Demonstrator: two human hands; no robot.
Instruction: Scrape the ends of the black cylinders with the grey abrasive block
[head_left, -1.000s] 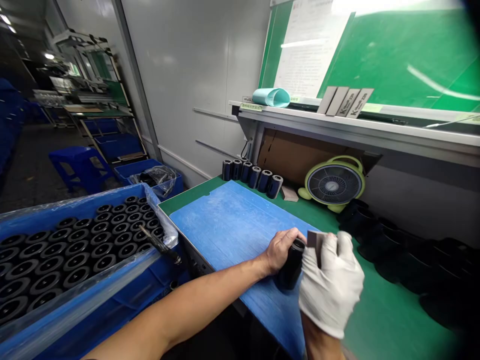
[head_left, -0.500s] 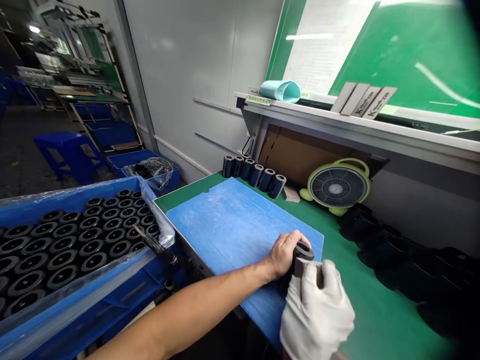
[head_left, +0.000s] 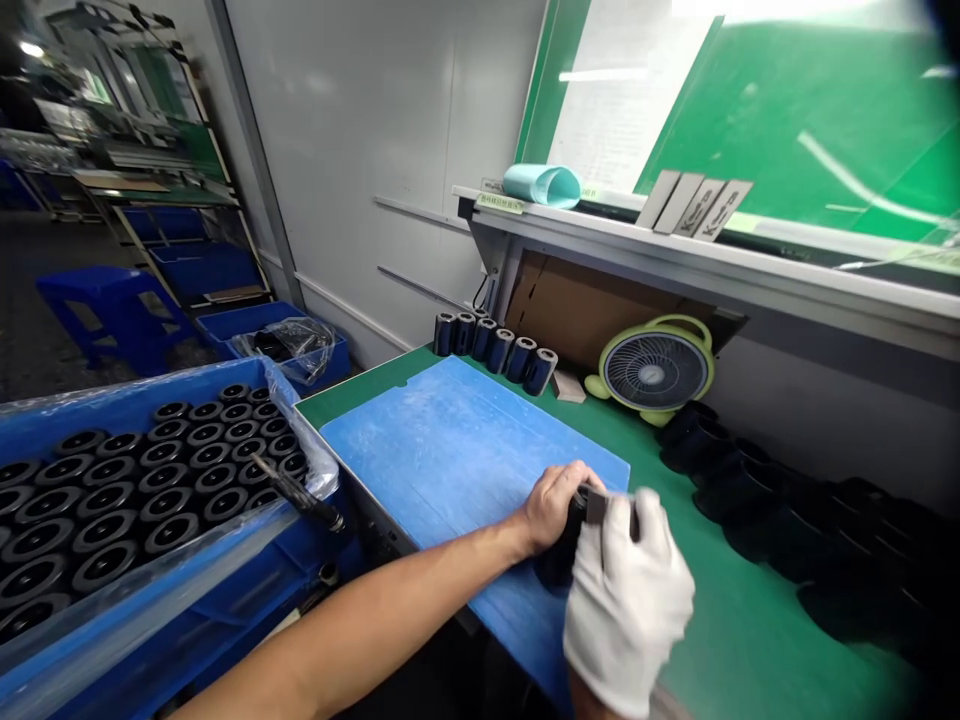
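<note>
My bare left hand [head_left: 551,508] is wrapped round a black cylinder [head_left: 556,568] that stands over the right end of a blue sheet [head_left: 435,440]. Its ring-shaped top is mostly covered. My right hand [head_left: 630,595], in a white glove, grips a small grey-brown sanding block [head_left: 596,507] against the cylinder's upper rim. Fingers and block hide most of the contact.
A blue crate [head_left: 255,375] of upright black cylinders [head_left: 161,478] stands at left. More cylinders [head_left: 501,350] line the table's back, beside a loose block [head_left: 568,387] and a green fan [head_left: 652,372]. Dark cylinders [head_left: 739,475] sit at right. Labelled blocks [head_left: 694,205] stand on the shelf.
The view has swung slightly to the right. My right hand has shifted the sanding block across the cylinder's top, covering more of the ring. My left hand keeps its hold.
</note>
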